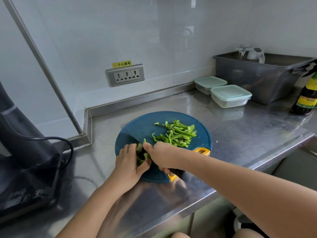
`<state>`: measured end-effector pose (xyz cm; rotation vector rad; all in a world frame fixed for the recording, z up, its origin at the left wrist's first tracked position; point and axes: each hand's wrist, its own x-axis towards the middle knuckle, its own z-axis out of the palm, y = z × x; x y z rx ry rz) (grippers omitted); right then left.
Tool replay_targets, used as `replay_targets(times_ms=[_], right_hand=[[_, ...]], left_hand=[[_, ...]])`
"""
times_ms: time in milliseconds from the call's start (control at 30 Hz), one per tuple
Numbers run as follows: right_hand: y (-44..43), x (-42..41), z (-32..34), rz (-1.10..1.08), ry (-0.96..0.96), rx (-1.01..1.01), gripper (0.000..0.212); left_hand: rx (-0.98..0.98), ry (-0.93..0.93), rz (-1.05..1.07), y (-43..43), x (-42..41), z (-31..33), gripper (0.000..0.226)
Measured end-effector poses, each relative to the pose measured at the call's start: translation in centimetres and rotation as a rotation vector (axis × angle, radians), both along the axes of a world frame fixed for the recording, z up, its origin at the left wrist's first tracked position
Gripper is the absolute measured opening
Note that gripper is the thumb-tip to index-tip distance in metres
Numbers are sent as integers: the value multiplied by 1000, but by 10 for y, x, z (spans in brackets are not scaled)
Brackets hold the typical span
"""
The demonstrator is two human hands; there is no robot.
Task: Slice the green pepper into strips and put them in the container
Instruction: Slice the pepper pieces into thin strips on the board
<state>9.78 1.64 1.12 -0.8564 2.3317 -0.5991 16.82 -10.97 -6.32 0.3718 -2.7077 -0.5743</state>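
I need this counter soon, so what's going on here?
A person is slicing green pepper on a round blue cutting board. The left hand holds the uncut pepper piece down while the right hand grips the knife, its blade set against that piece. Cut strips lie piled on the board's far right part. A lidded container and a second container behind it sit closed on the counter.
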Motion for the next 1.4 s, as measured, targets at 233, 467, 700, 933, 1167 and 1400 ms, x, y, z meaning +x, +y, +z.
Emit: replay_targets(times_ms=[233,467,700,933,1167,1400], right_hand=[[19,7,0,16,132,103,51],[53,-9,-6,-217,-97,-90,60],[73,13,-14,-169,-248,-284,60],[69,27,-28,-95,-87,-327,59],[70,35,-31,-12,147,-305,59],[65,44,-31,-3,254,-231,56]], left_hand=[[-34,9,90,4,1,-4,85],[-40,14,76,3,1,-4,101],[24,-25,64,1,2,0,114],[89,-46,52,-3,2,0,90],[41,-19,48,-6,2,-4,103],[24,-50,38,-6,1,-1,125]])
